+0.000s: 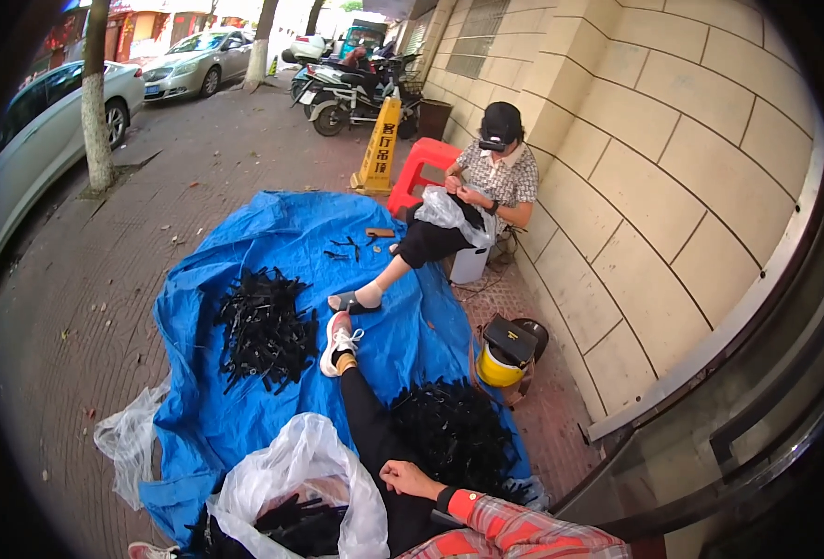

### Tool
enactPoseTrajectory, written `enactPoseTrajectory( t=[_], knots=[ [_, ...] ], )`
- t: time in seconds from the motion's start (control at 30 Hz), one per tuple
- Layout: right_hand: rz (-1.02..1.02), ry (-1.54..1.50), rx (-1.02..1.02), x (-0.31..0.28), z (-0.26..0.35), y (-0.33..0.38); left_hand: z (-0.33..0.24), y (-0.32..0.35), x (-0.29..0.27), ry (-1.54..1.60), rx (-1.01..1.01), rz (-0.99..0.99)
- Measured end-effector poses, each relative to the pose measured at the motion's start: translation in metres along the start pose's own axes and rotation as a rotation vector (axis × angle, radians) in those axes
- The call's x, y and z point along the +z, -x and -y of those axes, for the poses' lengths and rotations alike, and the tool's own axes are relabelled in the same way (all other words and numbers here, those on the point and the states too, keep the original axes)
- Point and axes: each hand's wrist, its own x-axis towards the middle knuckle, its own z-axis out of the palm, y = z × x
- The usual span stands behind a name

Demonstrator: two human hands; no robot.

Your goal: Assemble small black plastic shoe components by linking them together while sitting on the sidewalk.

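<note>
My right hand [412, 478] rests over my black-trousered thigh, its fingers curled in; whatever they may hold is hidden. A red plaid sleeve and a dark band lead up to it. My left hand is not in view. In front of me, a clear plastic bag [286, 456] stands with its mouth spread. Inside it lie black slender plastic-looking parts [305, 524]. Beyond my right hand, a large heap of similar black parts [454, 433] sits beside my leg. Another black heap [265, 328] lies farther left on the blue tarp [374, 410].
A co-worker [505, 177] sits by the wall with both hands together over a plastic-covered lap. Nearby stand a red stool [421, 172], a yellow sign [379, 149] and a yellow bucket [499, 367] with a black bag on it. Cars and scooters are parked behind.
</note>
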Motion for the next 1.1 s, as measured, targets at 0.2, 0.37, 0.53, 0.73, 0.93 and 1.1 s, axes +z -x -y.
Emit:
enactPoseTrajectory(
  t=[0.2,0.37,0.53,0.73,0.93,1.1],
  knots=[
    [0.002,0.070,0.060,0.003,0.005,0.009,0.003,0.076,-0.052,-0.049,-0.080,-0.069],
    [0.063,0.155,0.015,0.018,0.001,0.005,0.015,0.185,-0.136,-0.177,-0.229,-0.175],
    [0.024,0.331,-0.003,0.006,-0.001,0.009,-0.009,0.327,-0.199,-0.295,-0.461,-0.291],
    [0.136,0.490,-0.041,0.019,0.011,0.006,-0.042,0.456,-0.237,-0.419,-0.652,-0.407],
    [0.168,0.520,-0.075,0.008,-0.005,0.000,-0.066,0.524,-0.259,-0.518,-0.746,-0.514],
    [0.197,0.545,-0.072,0.010,-0.010,-0.003,-0.089,0.579,-0.276,-0.618,-0.800,-0.567]
  ],
)
